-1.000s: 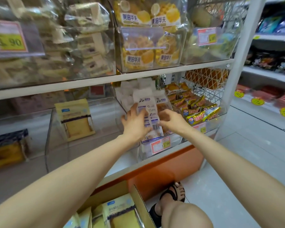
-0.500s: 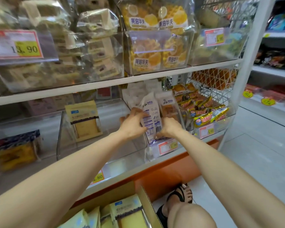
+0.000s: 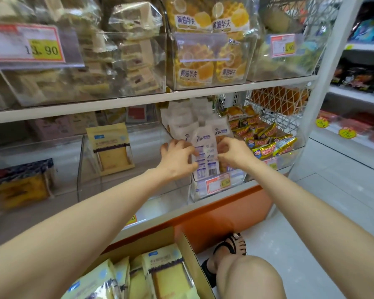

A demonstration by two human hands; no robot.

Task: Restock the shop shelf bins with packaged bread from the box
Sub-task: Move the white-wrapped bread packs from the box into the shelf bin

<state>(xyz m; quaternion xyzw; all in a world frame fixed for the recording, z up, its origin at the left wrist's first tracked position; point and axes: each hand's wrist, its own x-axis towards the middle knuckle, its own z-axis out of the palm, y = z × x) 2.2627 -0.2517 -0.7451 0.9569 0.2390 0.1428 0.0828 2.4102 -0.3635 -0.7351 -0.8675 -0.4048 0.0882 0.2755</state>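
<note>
The shelf (image 3: 117,104) is seen stocked unevenly. On its upper board the clear bins are packed full, while on the lower board the wide clear bin (image 3: 80,169) left of centre is occupied by only a single yellow bread pack (image 3: 111,146), stood upright against its back. That bin is judged to be the main gap left to fill.

The cardboard box (image 3: 190,260) is set on the floor below the shelf, open, and several yellow bread packs (image 3: 166,272) of the same kind are seen inside it. Most of the restocking is therefore judged to be not yet done, since the box appears far from emptied.

The neighbouring bin (image 3: 238,186) to the right is crowded with upright white packets. The front white packet (image 3: 205,152) is held over its front wall, label side toward the camera. Its left edge is clasped by the left hand (image 3: 177,158), whose grip is curled round it. Its right edge is pinched by the right hand (image 3: 233,154), whose grip is closed on it between thumb and fingertips. The step in hand is judged to be the seating or straightening of this packet in its row. A price tag (image 3: 218,182) is fixed to the bin's front, just below the packet.
</note>
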